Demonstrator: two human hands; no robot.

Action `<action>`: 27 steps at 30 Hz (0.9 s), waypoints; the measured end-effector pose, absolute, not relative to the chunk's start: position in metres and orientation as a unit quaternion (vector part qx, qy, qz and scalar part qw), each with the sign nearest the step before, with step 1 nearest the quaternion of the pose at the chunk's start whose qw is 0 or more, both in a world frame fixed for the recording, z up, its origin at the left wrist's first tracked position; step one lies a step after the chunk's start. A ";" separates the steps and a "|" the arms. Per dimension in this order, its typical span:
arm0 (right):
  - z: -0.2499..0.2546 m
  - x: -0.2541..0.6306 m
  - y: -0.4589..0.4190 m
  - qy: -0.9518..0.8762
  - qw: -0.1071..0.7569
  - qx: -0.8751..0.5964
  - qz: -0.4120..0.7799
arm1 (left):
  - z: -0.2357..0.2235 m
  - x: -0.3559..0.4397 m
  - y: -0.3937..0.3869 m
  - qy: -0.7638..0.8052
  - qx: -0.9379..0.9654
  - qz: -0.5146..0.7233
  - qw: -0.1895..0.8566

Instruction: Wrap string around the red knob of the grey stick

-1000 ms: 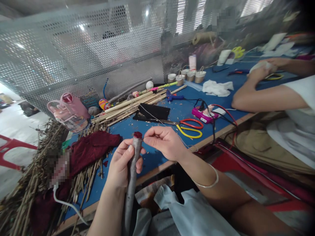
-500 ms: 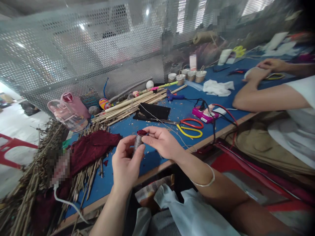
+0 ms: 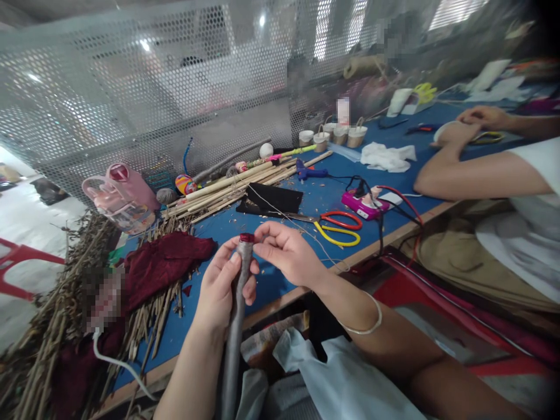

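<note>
Upright in front of me is a long grey wrapped stick point(image 3: 238, 303) with dark red material point(image 3: 247, 238) around its top end. My left hand point(image 3: 221, 277) is closed around its upper part, the thumb lying along the near side. Thumb and forefinger of my right hand point(image 3: 282, 251) pinch together beside the red top; whatever lies between them is too small to make out. Beyond my hands, scissors point(image 3: 336, 227) with one red and one yellow handle lie by a folded black piece point(image 3: 275, 198). A dark red cloth point(image 3: 168, 265) is spread to the left.
Thin sticks point(image 3: 245, 181) and a blue glue gun point(image 3: 310, 170) lie farther back on the blue table. A magenta power strip point(image 3: 365, 204) with cables is at right, near a co-worker's arm point(image 3: 464, 172). Dry stalks point(image 3: 44, 338) pile up at left, below a pink bottle point(image 3: 131, 186).
The stick has turned in my left hand, so its long grey shaft now shows down toward my lap. My left fingers have shifted around it; my right hand stays beside the top.
</note>
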State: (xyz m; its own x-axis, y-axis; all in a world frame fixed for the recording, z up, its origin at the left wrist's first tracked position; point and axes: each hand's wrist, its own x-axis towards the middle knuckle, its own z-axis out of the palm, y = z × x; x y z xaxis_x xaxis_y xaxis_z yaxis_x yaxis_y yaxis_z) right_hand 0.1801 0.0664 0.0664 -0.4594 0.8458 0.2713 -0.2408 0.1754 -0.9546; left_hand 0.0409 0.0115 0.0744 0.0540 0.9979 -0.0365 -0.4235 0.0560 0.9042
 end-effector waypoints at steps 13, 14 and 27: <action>0.061 0.173 0.072 -0.578 0.433 -0.249 0.645 | 0.053 0.045 0.013 0.512 0.485 0.563 0.432; 0.059 0.173 0.072 -0.585 0.426 -0.251 0.643 | 0.053 0.043 0.016 0.510 0.481 0.559 0.444; 0.064 0.241 0.197 -0.804 0.285 -0.496 0.161 | 0.063 0.003 0.051 0.460 0.370 0.567 0.574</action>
